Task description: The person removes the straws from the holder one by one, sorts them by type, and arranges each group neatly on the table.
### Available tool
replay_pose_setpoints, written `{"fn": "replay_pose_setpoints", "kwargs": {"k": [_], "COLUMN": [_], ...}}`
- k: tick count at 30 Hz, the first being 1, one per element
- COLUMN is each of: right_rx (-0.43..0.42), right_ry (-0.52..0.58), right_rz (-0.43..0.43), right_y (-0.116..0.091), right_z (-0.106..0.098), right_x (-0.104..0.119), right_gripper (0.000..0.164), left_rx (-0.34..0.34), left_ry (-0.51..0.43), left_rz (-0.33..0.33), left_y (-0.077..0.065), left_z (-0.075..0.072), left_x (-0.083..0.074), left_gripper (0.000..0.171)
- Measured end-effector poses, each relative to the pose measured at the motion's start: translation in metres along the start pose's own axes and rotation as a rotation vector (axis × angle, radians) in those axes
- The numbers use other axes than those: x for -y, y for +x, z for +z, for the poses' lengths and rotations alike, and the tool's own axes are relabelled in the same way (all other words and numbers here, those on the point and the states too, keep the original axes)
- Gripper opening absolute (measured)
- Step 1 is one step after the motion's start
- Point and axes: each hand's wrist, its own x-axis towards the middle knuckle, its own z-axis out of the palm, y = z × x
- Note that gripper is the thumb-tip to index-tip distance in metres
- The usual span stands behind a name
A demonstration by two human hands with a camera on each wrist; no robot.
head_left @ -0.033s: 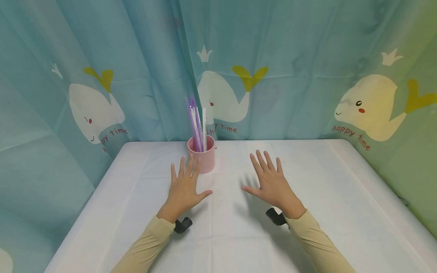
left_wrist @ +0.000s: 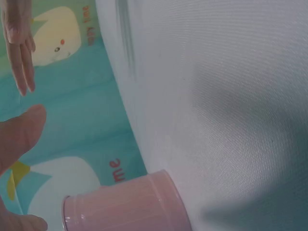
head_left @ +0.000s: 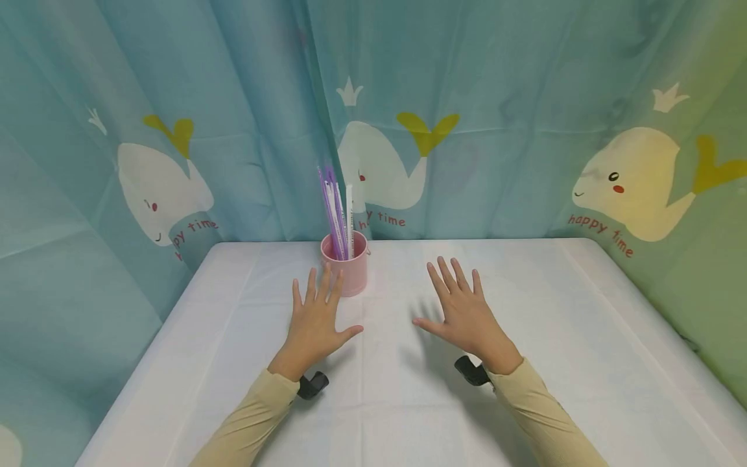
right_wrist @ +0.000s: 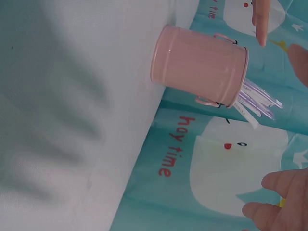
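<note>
My left hand (head_left: 315, 321) is held above the white table with its fingers straight and spread, holding nothing. In the head view its fingertips overlap the lower left side of a pink metal bucket (head_left: 355, 279); the left wrist view shows the bucket (left_wrist: 125, 207) apart from the thumb. To the right, my right hand (head_left: 469, 321) is spread in the same way, palm down and holding nothing. Several slim purple and white sticks (head_left: 335, 217) with small print stand in the bucket, their lower ends hidden. Small side handles show on the bucket (right_wrist: 199, 62) in the right wrist view.
A white cloth covers the table (head_left: 397, 415). Behind it and along the sides hangs a blue-green curtain (head_left: 502, 71) printed with white whales. Each wrist wears a black camera mount, one left (head_left: 313, 385) and one right (head_left: 471, 371).
</note>
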Motion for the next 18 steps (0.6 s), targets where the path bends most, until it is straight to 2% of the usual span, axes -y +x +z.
{"fn": "replay_pose_setpoints", "kwargs": {"k": [11,18], "right_rx": [-0.004,0.001], "right_ry": [-0.007,-0.011], "right_rz": [-0.012,-0.018], "right_y": [0.0008,0.0020], "right_z": [-0.0003,0.0003], "right_x": [0.0016,0.0021], "right_gripper": [0.098,0.098], "left_rx": [-0.061,-0.024], "left_ry": [0.002,0.021], "left_rz": [0.044,0.021], "left_y": [0.0021,0.0043], "left_z": [-0.0011,-0.0027], "left_x": [0.0034,0.0041], "left_gripper": [0.101,0.102]}}
